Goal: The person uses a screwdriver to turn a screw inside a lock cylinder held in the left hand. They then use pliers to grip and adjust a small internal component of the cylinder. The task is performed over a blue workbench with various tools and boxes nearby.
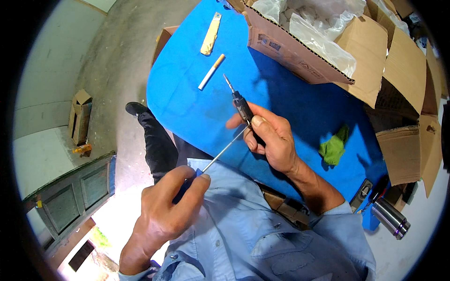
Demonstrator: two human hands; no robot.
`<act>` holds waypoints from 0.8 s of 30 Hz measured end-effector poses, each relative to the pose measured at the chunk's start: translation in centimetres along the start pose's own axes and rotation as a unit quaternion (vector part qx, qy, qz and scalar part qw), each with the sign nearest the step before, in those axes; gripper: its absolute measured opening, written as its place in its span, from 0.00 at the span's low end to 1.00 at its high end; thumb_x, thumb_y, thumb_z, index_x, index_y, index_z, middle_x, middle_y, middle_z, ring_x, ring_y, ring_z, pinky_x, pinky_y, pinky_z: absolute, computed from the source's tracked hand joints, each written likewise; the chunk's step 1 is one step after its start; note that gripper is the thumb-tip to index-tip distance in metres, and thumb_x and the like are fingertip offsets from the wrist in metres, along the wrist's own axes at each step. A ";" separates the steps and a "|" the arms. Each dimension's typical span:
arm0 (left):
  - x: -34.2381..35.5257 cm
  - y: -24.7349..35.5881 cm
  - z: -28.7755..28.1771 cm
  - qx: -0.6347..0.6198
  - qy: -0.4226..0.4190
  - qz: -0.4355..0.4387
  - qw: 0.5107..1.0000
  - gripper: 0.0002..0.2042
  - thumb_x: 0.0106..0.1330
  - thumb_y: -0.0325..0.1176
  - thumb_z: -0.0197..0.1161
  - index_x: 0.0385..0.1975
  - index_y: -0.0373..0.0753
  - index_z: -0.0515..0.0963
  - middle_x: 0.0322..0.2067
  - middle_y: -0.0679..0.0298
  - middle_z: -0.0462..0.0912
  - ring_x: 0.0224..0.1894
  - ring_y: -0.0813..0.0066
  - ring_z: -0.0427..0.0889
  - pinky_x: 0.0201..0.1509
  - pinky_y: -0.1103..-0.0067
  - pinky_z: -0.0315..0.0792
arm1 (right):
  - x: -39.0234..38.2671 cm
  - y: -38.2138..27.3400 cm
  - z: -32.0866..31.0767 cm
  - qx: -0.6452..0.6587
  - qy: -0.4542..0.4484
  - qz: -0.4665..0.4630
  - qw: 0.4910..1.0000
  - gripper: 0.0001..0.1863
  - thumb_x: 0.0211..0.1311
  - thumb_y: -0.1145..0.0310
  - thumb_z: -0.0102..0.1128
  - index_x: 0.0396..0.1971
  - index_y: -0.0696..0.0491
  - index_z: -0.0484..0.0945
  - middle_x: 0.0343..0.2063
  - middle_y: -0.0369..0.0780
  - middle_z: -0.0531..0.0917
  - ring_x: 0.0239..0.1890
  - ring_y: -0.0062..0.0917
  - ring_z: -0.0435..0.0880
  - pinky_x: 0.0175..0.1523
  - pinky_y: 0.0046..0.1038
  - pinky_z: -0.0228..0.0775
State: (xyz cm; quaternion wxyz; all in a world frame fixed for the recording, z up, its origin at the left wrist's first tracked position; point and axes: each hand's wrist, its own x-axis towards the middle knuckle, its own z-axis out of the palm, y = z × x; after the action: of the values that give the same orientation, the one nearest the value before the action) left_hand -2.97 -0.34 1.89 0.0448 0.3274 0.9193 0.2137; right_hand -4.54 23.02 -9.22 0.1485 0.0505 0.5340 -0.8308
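Observation:
My right hand (272, 138) grips a slim black pen-shaped tool (242, 107) with a thin metal tip pointing away over the blue table (187, 93). My left hand (166, 210) holds a screwdriver by its blue handle (185, 187), close to my chest. Its long thin metal shaft (224, 150) slants up to the right and its tip meets the black tool just under my right thumb.
A white and orange stick (211, 71) and a tan strip (210, 34) lie at the far side of the table. A green rag (333, 147) lies to the right. An open cardboard box (300, 49) holds clear plastic bags. A metal cylinder (390, 217) sits at lower right.

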 end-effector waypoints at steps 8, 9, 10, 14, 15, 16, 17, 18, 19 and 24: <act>0.0 -1.4 -0.2 0.123 0.020 0.141 0.982 0.19 0.51 0.23 0.71 0.46 0.33 0.84 0.38 0.52 0.82 0.33 0.66 0.84 0.31 0.79 0.80 | 0.0 -0.3 0.6 0.003 0.016 -0.002 1.000 0.23 0.79 0.66 0.38 0.62 0.65 0.73 0.22 0.28 0.70 0.23 0.09 0.63 0.27 0.16 0.57; 0.0 -1.4 -0.2 0.133 0.019 0.148 0.980 0.18 0.52 0.23 0.71 0.46 0.33 0.84 0.38 0.51 0.82 0.33 0.67 0.84 0.31 0.80 0.80 | 0.0 -0.2 0.6 0.000 0.018 0.000 1.000 0.23 0.79 0.66 0.38 0.62 0.65 0.73 0.22 0.28 0.70 0.23 0.09 0.63 0.27 0.16 0.56; 0.1 -1.4 -0.3 0.143 0.017 0.155 0.977 0.18 0.53 0.23 0.71 0.46 0.32 0.84 0.37 0.51 0.83 0.33 0.67 0.84 0.31 0.80 0.80 | 0.0 -0.2 0.5 -0.006 0.018 0.002 1.000 0.23 0.78 0.66 0.38 0.62 0.64 0.74 0.22 0.28 0.70 0.23 0.09 0.63 0.27 0.16 0.56; 0.0 -1.6 -0.1 0.172 -0.005 0.179 0.969 0.15 0.57 0.23 0.70 0.46 0.31 0.84 0.36 0.51 0.83 0.31 0.71 0.82 0.29 0.83 0.78 | 0.1 0.5 -0.4 -0.047 -0.012 -0.011 0.999 0.25 0.79 0.68 0.36 0.69 0.66 0.64 0.44 0.46 0.80 0.25 0.10 0.68 0.25 0.13 0.60; 0.1 -1.6 -0.2 0.178 -0.011 0.183 0.967 0.15 0.57 0.23 0.70 0.45 0.31 0.84 0.35 0.51 0.83 0.31 0.72 0.82 0.28 0.83 0.77 | 0.1 0.6 -0.6 -0.054 -0.019 -0.014 0.998 0.26 0.80 0.69 0.35 0.71 0.67 0.62 0.48 0.50 0.82 0.25 0.11 0.69 0.25 0.13 0.61; 0.4 -1.6 -0.5 0.185 -0.018 0.187 0.965 0.15 0.57 0.23 0.69 0.45 0.31 0.84 0.35 0.51 0.83 0.31 0.73 0.82 0.27 0.84 0.77 | 0.1 0.6 -0.6 -0.056 -0.018 -0.013 0.998 0.26 0.80 0.69 0.35 0.71 0.66 0.62 0.48 0.50 0.82 0.25 0.11 0.69 0.25 0.13 0.61; 0.5 -1.5 -0.8 0.192 -0.024 0.191 0.962 0.15 0.57 0.23 0.69 0.45 0.31 0.84 0.35 0.51 0.83 0.31 0.73 0.81 0.26 0.84 0.76 | 0.1 0.6 -0.5 -0.057 -0.018 -0.014 0.998 0.26 0.80 0.69 0.35 0.71 0.66 0.62 0.48 0.50 0.83 0.25 0.11 0.69 0.25 0.13 0.61; 0.7 -1.4 -0.9 0.188 -0.025 0.183 0.965 0.15 0.57 0.23 0.69 0.45 0.31 0.84 0.34 0.52 0.83 0.29 0.73 0.81 0.25 0.83 0.75 | 0.1 0.7 -0.6 -0.061 -0.015 -0.015 0.998 0.26 0.80 0.69 0.35 0.71 0.66 0.62 0.48 0.49 0.83 0.25 0.11 0.69 0.25 0.13 0.62; 0.9 -1.2 -0.9 0.185 -0.026 0.175 0.967 0.15 0.57 0.22 0.69 0.45 0.32 0.84 0.34 0.53 0.83 0.28 0.73 0.81 0.24 0.82 0.75 | 0.1 0.7 -0.7 -0.065 -0.013 -0.019 0.998 0.26 0.80 0.68 0.36 0.71 0.66 0.62 0.48 0.49 0.83 0.25 0.10 0.69 0.25 0.13 0.62; 1.3 -2.2 -0.5 -0.100 -0.006 -0.028 0.995 0.12 0.59 0.20 0.68 0.44 0.33 0.84 0.27 0.58 0.80 0.22 0.65 0.81 0.22 0.76 0.73 | 0.1 0.4 0.7 -0.053 0.036 -0.027 0.998 0.20 0.77 0.69 0.40 0.57 0.63 0.76 0.20 0.28 0.68 0.22 0.10 0.64 0.29 0.19 0.59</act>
State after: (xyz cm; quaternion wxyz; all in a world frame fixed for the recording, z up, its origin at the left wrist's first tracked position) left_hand -5.39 -1.24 1.46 0.0888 0.2962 0.9018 0.3017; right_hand -4.41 22.22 -9.33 0.1094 0.0580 0.5834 -0.8027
